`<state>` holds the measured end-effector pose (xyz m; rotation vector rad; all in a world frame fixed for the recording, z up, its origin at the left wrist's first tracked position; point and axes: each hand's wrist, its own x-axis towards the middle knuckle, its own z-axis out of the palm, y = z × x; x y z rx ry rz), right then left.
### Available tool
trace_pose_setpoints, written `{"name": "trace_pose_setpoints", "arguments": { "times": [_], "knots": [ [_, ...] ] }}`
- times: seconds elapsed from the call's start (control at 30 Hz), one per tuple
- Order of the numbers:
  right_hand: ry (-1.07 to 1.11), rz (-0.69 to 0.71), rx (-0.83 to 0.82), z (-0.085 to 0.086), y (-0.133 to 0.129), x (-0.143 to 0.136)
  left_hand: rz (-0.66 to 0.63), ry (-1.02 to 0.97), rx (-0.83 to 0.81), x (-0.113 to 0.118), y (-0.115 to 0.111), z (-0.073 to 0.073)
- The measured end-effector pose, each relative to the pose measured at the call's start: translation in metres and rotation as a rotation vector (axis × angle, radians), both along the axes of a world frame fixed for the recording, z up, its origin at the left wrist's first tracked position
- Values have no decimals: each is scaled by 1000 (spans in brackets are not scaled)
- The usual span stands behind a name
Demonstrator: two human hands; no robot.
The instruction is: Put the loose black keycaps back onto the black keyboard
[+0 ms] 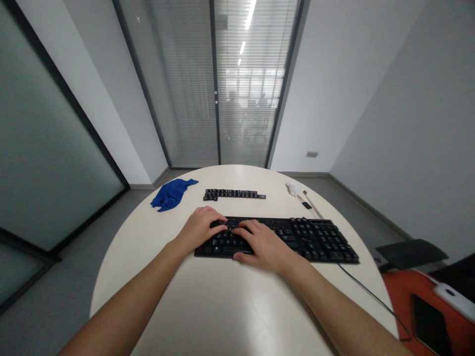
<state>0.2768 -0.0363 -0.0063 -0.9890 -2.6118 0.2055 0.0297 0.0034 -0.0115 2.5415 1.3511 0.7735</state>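
A black keyboard [326, 242] lies across the round table in front of me, with dark gaps among its main keys where keycaps are off. My left hand [202, 227] rests over its left end, index finger and thumb apart on the keys. My right hand [263, 244] lies over the middle. Its fingertips reach the keys close to my left hand, and its thumb is spread toward the front edge. I make out nothing held in either hand. Behind the keyboard, loose black keycaps [237, 194] stand in rows.
A crumpled blue cloth [172, 194] lies at the back left of the white table [193, 306]. At the back right are a white fluffy duster [294, 190] and a thin stick brush [313, 203]. The keyboard cable [365, 290] runs off right, toward an orange seat [399, 291] bearing a phone [430, 321].
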Motion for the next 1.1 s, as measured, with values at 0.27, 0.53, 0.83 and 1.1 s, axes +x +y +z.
{"name": "trace_pose_setpoints", "arguments": {
  "times": [0.27,0.53,0.83,1.1],
  "knots": [
    [4,-6,-3,-1,0,0,-88,66,-7,-9,1,0],
    [8,-1,0,-2,0,0,-108,47,6,-10,1,-4],
    [7,0,-3,0,-1,0,-189,79,23,-9,-1,-3],
    [9,4,3,-2,1,0,-231,59,96,-11,-2,-6]
  ]
}}
